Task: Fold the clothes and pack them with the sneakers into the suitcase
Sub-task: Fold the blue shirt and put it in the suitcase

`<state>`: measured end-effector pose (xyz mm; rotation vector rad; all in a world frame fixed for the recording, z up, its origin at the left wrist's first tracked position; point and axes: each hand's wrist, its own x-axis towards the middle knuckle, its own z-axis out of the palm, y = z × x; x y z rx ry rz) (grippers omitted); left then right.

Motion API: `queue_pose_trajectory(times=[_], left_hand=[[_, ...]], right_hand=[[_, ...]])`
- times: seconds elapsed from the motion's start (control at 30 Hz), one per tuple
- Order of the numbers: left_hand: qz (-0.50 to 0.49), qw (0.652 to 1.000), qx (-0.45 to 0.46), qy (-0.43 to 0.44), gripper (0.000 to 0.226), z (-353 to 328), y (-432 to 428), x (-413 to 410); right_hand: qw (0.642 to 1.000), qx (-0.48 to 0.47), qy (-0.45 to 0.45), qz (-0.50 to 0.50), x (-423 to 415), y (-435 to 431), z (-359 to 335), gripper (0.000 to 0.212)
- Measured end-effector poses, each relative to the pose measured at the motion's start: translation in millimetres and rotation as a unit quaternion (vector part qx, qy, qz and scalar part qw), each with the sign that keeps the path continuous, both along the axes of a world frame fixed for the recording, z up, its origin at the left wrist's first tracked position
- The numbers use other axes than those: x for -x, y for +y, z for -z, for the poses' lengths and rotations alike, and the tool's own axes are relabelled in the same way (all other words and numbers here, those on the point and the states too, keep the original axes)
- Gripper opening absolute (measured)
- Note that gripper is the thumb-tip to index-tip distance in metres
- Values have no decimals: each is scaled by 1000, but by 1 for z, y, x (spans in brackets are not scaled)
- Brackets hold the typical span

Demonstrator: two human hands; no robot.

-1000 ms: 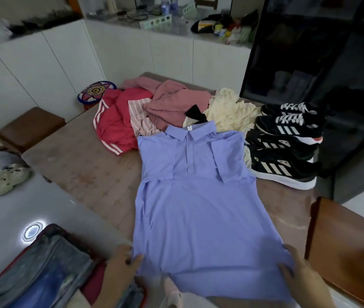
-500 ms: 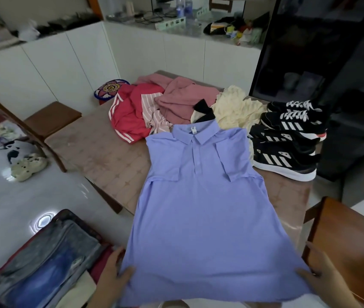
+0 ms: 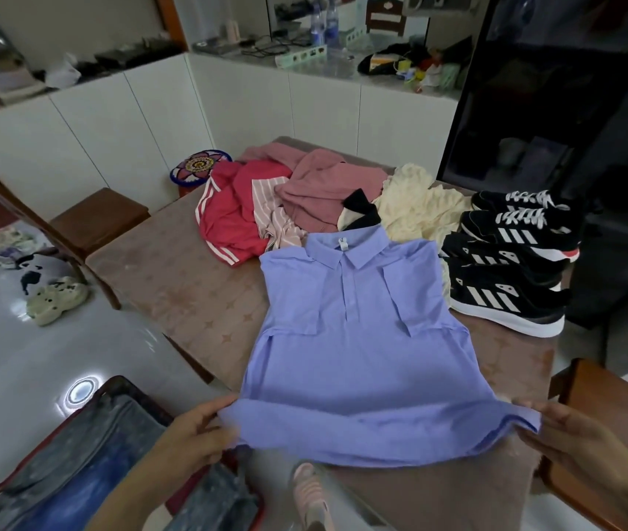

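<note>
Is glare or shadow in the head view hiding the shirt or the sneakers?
Head view: the blue shirt is evenly lit and sharp; a round glare spot sits on the glossy floor, off the work; the black sneakers blend into the dark cabinet beside them; wide-angle bending curves the frame edges.

A home: dining table [image 3: 190, 297], white cabinets [image 3: 113, 120] (cluttered counter [image 3: 335, 67]).

Indoor, soft even light, fairly bright. Round lamp glare on the glossy floor [image 3: 82, 390]. Shirt [image 3: 354, 358] sharp and evenly lit. Right side is dim: the black cabinet [image 3: 534, 109] is underexposed and the sneakers [image 3: 511, 277] lose detail. Faint shadows on the table [image 3: 190, 285]. Fisheye bends the counter [image 3: 305, 76]; bottom corners are soft and smeared.
</note>
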<state>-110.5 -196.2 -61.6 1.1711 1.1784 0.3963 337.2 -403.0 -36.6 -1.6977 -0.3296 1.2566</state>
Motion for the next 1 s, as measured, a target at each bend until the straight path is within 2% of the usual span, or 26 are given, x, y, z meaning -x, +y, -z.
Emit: queue_pose_trajectory(times=[0.03, 0.07, 0.1, 0.13, 0.17, 0.2, 0.27, 0.33, 0.47, 0.53, 0.6, 0.67, 0.77, 0.83, 0.9, 0.93, 1.0], left_hand=[[69, 995, -55, 54, 85, 3, 11, 1], [153, 974, -121, 119, 95, 6, 21, 0], [230, 940, -181, 174, 95, 11, 29, -4], [272, 905, -230, 231, 87, 17, 36, -6], [273, 885, -273, 262, 75, 22, 44, -9], [247, 880, -299, 276, 58, 23, 52, -13], [193, 890, -314, 269, 32, 19, 75, -20], [181, 916, -282, 221, 13, 7, 103, -31], [104, 967, -202, 115, 27, -9, 159, -56], [67, 978, -176, 93, 29, -15, 189, -70], [30, 986, -151, 67, 31, -19, 222, -84], [-10, 991, -117, 68, 35, -16, 254, -99], [-78, 985, -94, 124, 48, 0, 287, -116], [-108, 973, -121, 163, 53, 14, 296, -123], [-66, 949, -228, 210, 57, 30, 294, -126], [-38, 929, -295, 220, 59, 36, 288, -125], [2, 912, -359, 200, 48, 48, 263, -125]], right_hand=[[997, 14, -72, -2, 0, 9, -3, 29], [990, 29, -138, -1, 0, 17, -6, 17], [984, 33, -176, 6, -1, 26, -8, 6], [978, 40, -205, 13, -5, 33, -8, 9], [973, 39, -228, 17, -11, 41, -7, 17], [968, 37, -246, 17, -17, 48, -6, 22], [962, 32, -269, 24, -29, 65, -7, 27], [960, 15, -277, 35, -41, 86, -6, 31], [945, 11, -322, 59, -68, 145, 1, 22], [931, 12, -358, 63, -82, 179, 2, 19], [912, 21, -407, 49, -97, 214, -2, 26], [896, 56, -440, 21, -114, 245, -2, 32], [878, 123, -462, -7, -131, 282, 8, 33], [886, 132, -445, 4, -133, 295, 16, 31], [896, 117, -428, -7, -124, 296, 25, 43], [888, 99, -448, -21, -118, 292, 30, 46], [845, 32, -531, -61, -99, 273, 40, 51]])
